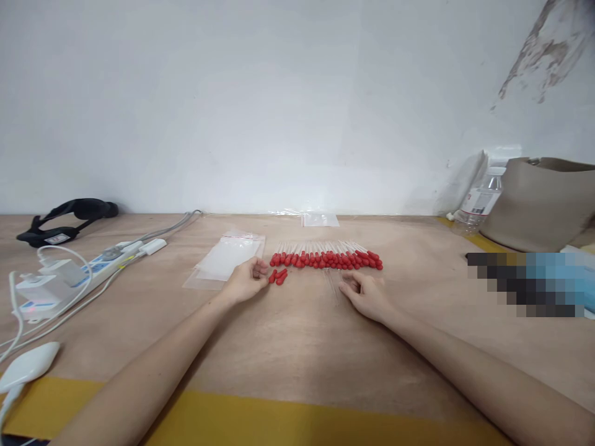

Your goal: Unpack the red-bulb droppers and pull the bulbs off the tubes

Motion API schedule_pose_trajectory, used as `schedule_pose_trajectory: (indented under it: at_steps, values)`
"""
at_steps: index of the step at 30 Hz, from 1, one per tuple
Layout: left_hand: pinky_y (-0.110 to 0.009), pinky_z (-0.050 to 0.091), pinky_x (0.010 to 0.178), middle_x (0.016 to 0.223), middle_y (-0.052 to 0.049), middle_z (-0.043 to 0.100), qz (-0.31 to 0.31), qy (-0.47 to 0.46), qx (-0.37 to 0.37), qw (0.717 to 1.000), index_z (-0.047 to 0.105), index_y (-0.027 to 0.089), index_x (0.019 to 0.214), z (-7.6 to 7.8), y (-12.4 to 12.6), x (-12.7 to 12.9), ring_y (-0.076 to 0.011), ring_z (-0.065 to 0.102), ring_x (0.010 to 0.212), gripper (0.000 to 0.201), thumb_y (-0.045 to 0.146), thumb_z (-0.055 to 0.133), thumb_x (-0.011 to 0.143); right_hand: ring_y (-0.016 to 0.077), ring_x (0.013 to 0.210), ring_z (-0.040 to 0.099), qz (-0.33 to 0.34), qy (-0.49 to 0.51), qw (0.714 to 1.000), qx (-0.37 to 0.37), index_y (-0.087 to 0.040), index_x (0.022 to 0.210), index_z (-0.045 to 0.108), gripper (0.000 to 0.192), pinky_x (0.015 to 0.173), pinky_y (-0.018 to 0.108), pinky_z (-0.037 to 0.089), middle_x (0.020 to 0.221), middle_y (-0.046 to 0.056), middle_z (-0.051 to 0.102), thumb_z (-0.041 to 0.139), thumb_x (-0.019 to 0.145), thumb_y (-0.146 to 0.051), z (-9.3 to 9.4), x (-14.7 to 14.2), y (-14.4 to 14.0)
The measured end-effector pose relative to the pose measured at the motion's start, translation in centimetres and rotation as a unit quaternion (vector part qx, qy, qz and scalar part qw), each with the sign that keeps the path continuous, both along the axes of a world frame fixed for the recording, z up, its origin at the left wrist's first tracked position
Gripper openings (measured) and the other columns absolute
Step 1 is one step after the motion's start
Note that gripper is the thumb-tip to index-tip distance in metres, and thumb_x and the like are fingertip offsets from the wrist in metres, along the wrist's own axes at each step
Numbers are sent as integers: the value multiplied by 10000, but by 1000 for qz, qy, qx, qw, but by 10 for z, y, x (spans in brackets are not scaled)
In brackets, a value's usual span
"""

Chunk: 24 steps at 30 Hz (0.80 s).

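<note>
Red rubber dropper bulbs (320, 260) lie in a dense row, with thin clear glass tubes (316, 246) pointing away toward the wall. On the near side of the row's left end are a few loose red bulbs (281, 277). My left hand (247, 279) rests beside them, fingers loosely curled and thumb apart, with nothing visible between them. Below the row, loose glass tubes (333, 288) lie on the table without bulbs. My right hand (367, 294) has thumb and forefinger closed at the end of one such tube; its other fingers are curled and partly hidden.
Clear plastic bags (223, 260) lie left of the row, and another bag (320, 220) is by the wall. A power strip (93, 272) with cables and a black headset (69, 220) are at left. A bottle (481, 201) and a grey-brown container (539, 204) stand at right.
</note>
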<state>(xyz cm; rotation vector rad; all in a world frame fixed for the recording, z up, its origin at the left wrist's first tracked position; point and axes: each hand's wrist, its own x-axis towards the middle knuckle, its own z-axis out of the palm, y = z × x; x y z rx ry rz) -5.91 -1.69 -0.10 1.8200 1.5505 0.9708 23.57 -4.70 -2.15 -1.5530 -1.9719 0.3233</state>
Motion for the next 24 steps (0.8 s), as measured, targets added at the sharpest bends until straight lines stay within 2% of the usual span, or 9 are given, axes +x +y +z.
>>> schedule_pose_trajectory:
  at_steps: [5,8,11,16,24]
  values:
    - [-272,453,639,858,-34,594,33,46,60,997,528,178,865,-1,3,3,-146,561,693,279,350,589,654,144,560,525,6,35,999,-20,-174,950,612,284,604,270,343,570,-15,580,474,747,-317,-2,-6,3]
    - [-279,436,637,860,-26,591,68,116,134,982,552,196,859,6,1,10,-162,543,724,239,380,545,707,144,556,523,19,50,998,-14,-169,946,614,285,589,263,346,562,-16,579,472,742,-308,-3,-10,5]
    - [-290,427,680,873,-37,581,59,167,187,966,573,186,850,10,2,17,-182,530,793,232,376,537,722,142,551,525,19,63,998,-15,-161,959,614,298,576,258,348,566,-18,584,477,734,-302,-4,-12,6]
    - [-304,420,712,822,-40,565,54,199,215,955,590,181,855,4,13,21,-193,524,811,241,381,536,733,152,586,553,-1,85,996,-18,-140,958,619,316,595,261,375,569,-10,601,492,722,-308,-5,-14,9]
    - [-309,420,718,748,-17,606,65,186,225,954,580,190,806,-2,19,23,-188,542,776,149,311,515,748,156,643,589,-37,132,990,-34,-164,905,629,275,642,269,411,676,20,658,518,703,-314,-8,-15,14]
